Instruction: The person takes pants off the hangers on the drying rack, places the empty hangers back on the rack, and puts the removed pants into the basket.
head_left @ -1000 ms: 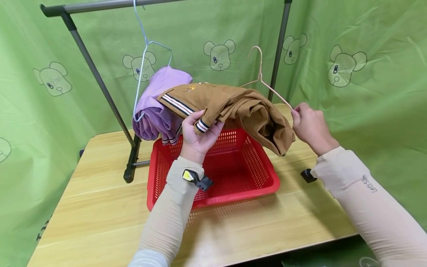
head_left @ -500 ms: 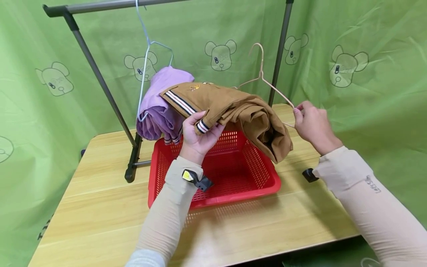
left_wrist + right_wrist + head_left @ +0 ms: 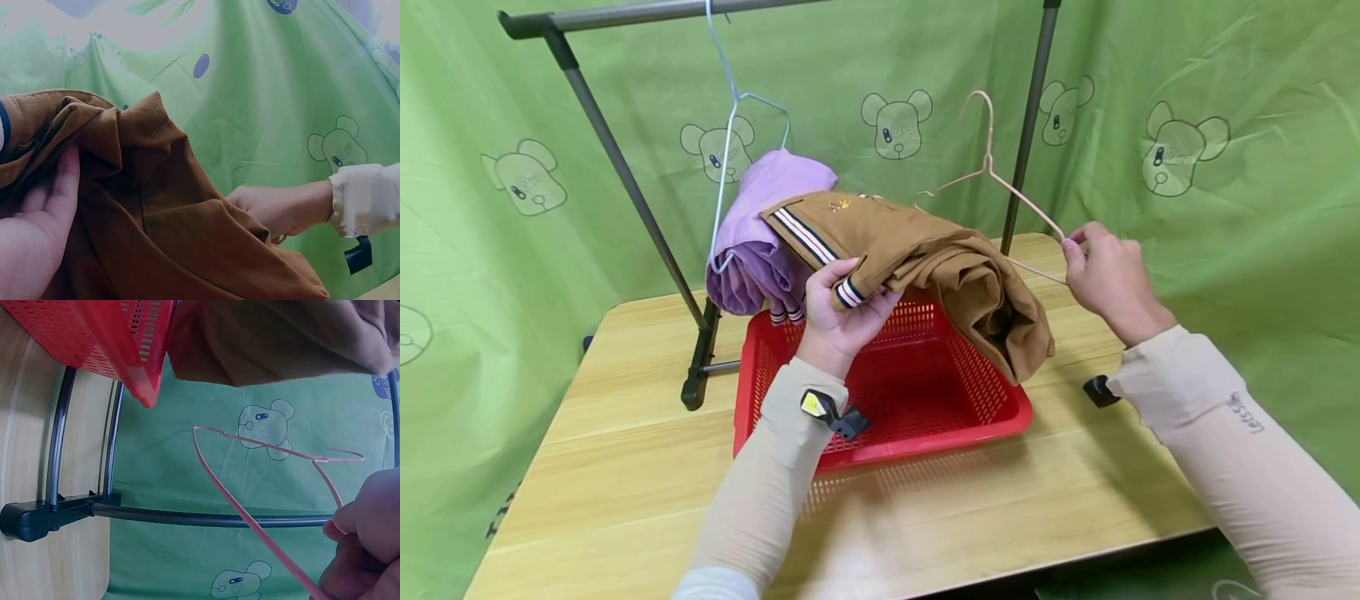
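Observation:
My left hand [image 3: 842, 321] holds a bunched brown garment [image 3: 917, 237] by its striped edge, thumb on top and fingers beneath. The garment has white-and-dark striped trim and a small embroidery; its far end droops to the right over the basket. In the left wrist view, the fingers reach under the brown cloth [image 3: 181, 187]. My right hand [image 3: 1108, 279] pinches one corner of a thin pinkish hanger [image 3: 1026, 200], its hook upward. The garment hides part of the hanger in the head view. In the right wrist view, the hanger's far corner [image 3: 196, 430] shows apart from the cloth.
A red perforated basket [image 3: 925, 435] stands on the wooden table [image 3: 625, 483] below the hands. Behind it, a grey metal rack [image 3: 617, 167] carries a blue hanger [image 3: 730, 125] with a purple garment [image 3: 775, 192]. A green printed curtain [image 3: 1247, 250] surrounds the table.
The garment's drooping right end has sunk and shifted slightly left. The hanger has risen a little, and its lower bar and far corner now show. Both hands keep their hold.

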`<action>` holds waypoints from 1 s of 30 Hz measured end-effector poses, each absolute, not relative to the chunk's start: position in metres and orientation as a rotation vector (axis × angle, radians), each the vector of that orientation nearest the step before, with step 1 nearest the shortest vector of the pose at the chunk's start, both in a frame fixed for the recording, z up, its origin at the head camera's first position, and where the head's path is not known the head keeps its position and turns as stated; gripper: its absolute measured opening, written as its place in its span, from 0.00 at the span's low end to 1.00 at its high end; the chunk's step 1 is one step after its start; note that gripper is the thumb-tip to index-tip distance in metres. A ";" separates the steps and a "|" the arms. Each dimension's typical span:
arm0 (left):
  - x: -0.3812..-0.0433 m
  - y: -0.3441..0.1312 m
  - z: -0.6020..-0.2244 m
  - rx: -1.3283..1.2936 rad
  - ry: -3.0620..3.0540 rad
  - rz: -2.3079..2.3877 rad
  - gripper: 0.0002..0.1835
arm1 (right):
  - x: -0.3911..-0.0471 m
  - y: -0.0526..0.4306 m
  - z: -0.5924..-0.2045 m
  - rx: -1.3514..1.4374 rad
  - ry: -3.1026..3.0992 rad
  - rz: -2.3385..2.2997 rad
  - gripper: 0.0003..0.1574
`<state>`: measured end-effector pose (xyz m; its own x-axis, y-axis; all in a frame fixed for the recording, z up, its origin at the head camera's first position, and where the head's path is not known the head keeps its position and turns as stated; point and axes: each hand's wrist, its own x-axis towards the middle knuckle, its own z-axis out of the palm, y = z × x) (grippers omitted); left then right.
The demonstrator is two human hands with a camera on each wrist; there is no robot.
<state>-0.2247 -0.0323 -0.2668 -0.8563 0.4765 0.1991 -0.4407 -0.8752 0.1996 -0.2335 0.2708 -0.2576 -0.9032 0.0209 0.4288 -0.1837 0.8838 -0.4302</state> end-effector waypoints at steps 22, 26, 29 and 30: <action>-0.214 -0.041 -0.279 0.163 0.242 2.612 0.28 | -0.231 0.273 -0.250 0.074 -2.673 0.700 0.22; -0.212 -0.043 -0.280 0.156 0.266 2.613 0.30 | -0.231 0.274 -0.249 0.074 -2.672 0.709 0.23; -0.210 -0.046 -0.281 0.143 0.291 2.614 0.31 | -0.230 0.274 -0.249 0.076 -2.672 0.726 0.23; -0.209 -0.047 -0.282 0.133 0.294 2.613 0.30 | -0.229 0.274 -0.249 0.077 -2.671 0.727 0.23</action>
